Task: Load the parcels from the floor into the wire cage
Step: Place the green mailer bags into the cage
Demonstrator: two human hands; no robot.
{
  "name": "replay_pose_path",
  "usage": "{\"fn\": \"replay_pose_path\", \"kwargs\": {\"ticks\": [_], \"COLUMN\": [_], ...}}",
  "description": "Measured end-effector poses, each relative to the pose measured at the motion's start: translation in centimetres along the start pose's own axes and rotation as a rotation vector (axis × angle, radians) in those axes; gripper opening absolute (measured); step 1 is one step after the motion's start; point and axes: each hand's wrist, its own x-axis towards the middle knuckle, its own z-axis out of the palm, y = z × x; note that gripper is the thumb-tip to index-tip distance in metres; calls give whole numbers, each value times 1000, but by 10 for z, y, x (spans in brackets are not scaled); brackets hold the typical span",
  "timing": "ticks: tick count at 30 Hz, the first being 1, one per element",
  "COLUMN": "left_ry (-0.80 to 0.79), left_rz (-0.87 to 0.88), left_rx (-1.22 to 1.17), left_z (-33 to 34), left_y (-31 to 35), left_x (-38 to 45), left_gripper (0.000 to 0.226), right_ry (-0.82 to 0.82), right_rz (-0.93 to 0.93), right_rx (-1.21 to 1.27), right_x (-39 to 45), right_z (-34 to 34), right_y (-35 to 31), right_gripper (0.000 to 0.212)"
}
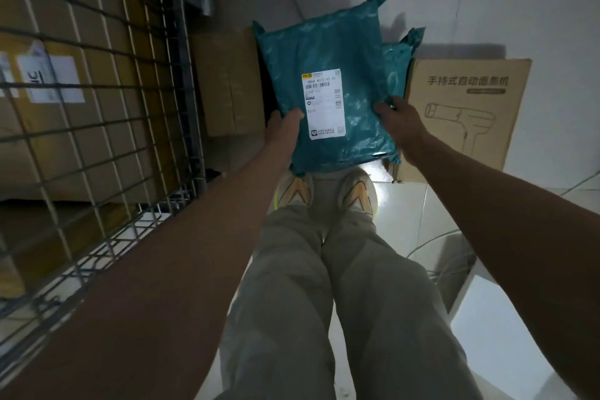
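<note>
Two hands hold one teal plastic mailer parcel (328, 84) above the floor, beside the wire cage.

The left hand (281, 127) grips its left edge and the right hand (396, 122) its right edge, fingers curled round the bag. A second teal mailer (401, 58) lies behind it. One brown cardboard carton (227, 84) and one printed cardboard box (467, 114) flank them; the grey wire mesh cage (97, 114) on the left holds cartons.
</note>
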Motion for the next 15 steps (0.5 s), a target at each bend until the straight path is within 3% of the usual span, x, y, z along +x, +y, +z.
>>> {"fn": "replay_pose_path", "kwargs": {"ticks": [5, 10, 15], "left_ry": [0, 75, 152], "left_rz": [-30, -7, 40], "left_rx": [-116, -21, 1], "left_z": [6, 2, -27], "left_y": [6, 17, 15], "left_x": [-39, -103, -189], "left_gripper": [64, 74, 64], "right_ry": [2, 57, 35], "right_rz": [16, -5, -40], "right_rx": [15, -113, -205], "right_x": [-31, -101, -200], "right_z": [-17, -49, -91], "right_y": [-3, -17, -51], "right_gripper": [73, 57, 51]}}
